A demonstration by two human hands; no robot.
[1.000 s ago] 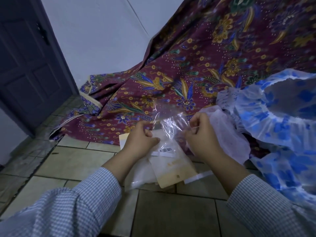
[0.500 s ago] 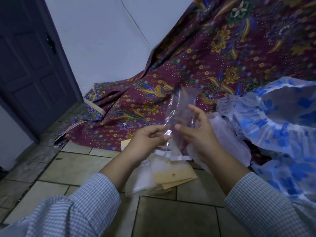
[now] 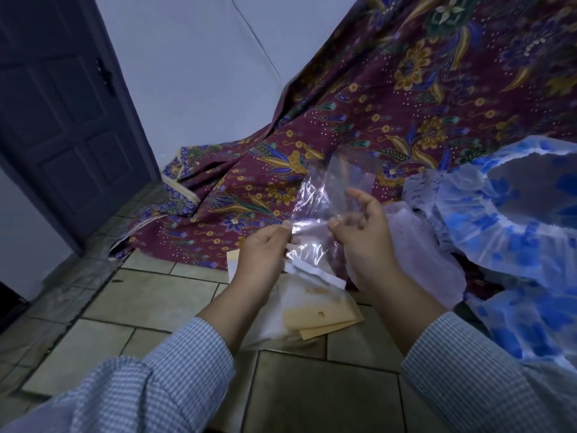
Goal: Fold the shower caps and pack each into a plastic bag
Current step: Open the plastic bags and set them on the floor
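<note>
Lifted higher now, one clear plastic bag (image 3: 324, 210) pinched by left hand (image 3: 265, 254) and right hand (image 3: 363, 242).

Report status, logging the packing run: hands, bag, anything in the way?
Left hand pinches clear plastic bag; right hand holds its other side. Bag raised, empty. Blue shower caps unfolded at right. Nothing blocking.
</note>
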